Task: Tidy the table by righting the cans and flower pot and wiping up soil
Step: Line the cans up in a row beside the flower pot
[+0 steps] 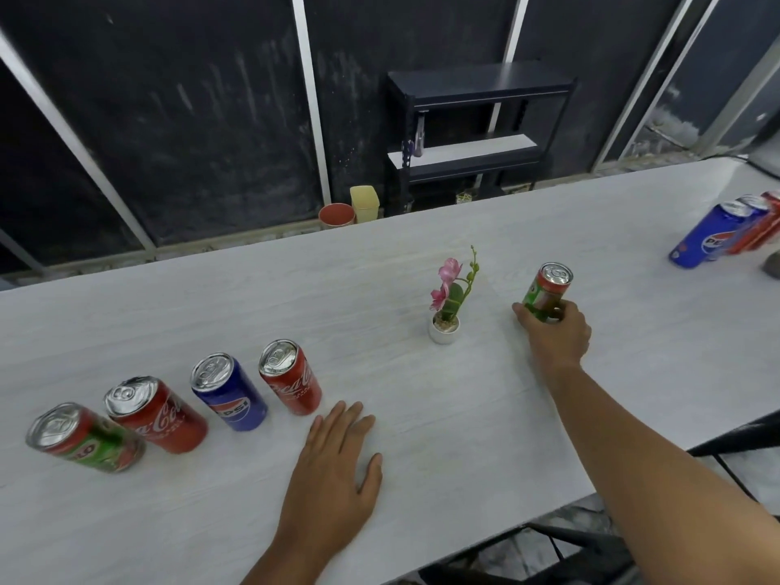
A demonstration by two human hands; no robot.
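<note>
- Right hand point(556, 331): fingers point(558, 311) and thumb curled round the lower body of a green-and-red can point(548, 291), clamped on it from the near side. The forearm reaches in from the lower right.
- Green-and-red can: held top up, pull-tab lid showing, to the right of table centre. Its base is hidden behind the fingers, so I cannot tell whether it touches the surface.
- Left hand point(337, 453): palm down on the table, fingers point(347, 420) straight and close together, thumb spread out to the right. It holds nothing.
- Flower pot point(444, 330): small, white, upright, near the table's middle, just left of the gripped can and apart from it. It carries a pink bloom, a green leaf and a budded stem.
- Red Coca-Cola can point(291, 382): upright, just beyond the left fingertips, not touching them.
- Blue Pepsi can point(230, 391): upright, next to the left.
- Second Coca-Cola can point(157, 415): upright, further left.
- Far-left green can point(86, 437): upright, at the end of this four-can row.
- Far-right cluster: a second Pepsi can point(704, 237) in front, with red cans point(755, 230) packed behind it, partly cut off by the frame.
- Table point(422, 415): long, pale, wood-grained.
- Beyond the table: a black shelf unit point(477, 128) against a dark panelled wall, with a terracotta pot point(336, 215) and a yellow container point(365, 203) low beside it.
</note>
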